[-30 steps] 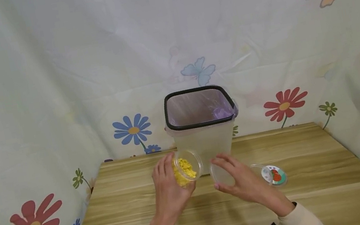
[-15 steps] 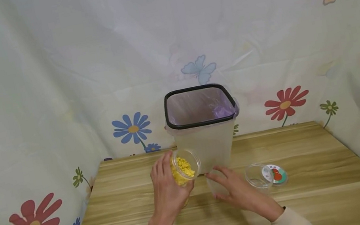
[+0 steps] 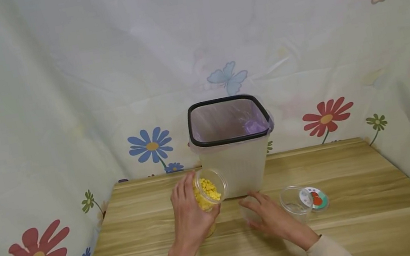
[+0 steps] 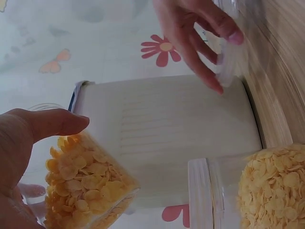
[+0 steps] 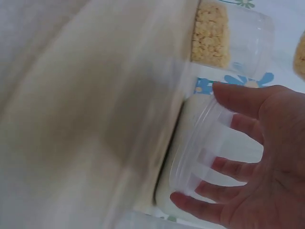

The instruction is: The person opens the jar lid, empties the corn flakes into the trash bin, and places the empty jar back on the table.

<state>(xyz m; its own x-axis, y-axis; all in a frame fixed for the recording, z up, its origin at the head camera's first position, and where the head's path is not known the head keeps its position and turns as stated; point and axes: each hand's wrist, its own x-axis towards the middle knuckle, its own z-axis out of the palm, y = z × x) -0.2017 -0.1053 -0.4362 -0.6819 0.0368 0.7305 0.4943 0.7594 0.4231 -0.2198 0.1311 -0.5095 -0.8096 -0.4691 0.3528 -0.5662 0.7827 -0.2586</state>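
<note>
My left hand (image 3: 191,215) grips a clear plastic jar (image 3: 210,186) of yellow flakes, its mouth tilted to the right. The flakes (image 4: 83,183) fill much of the jar in the left wrist view. Low over the table, my right hand (image 3: 272,217) holds a clear round lid (image 5: 193,143) by its rim, thumb and fingers spread around it. Another clear jar (image 5: 248,38), partly filled with pale yellow flakes (image 5: 211,36), stands on the table below the left hand. From the head view it is mostly hidden.
A pale bin (image 3: 236,163) with a black rim and a thin liner stands behind both hands. Right of my right hand are a clear round container (image 3: 295,201) and a disc with a red picture (image 3: 317,199). A flower-printed curtain (image 3: 128,68) surrounds the wooden table (image 3: 356,193).
My right hand has moved down and slightly left with the lid, closer to the table. My left hand, still holding the tilted jar, has shifted only slightly.
</note>
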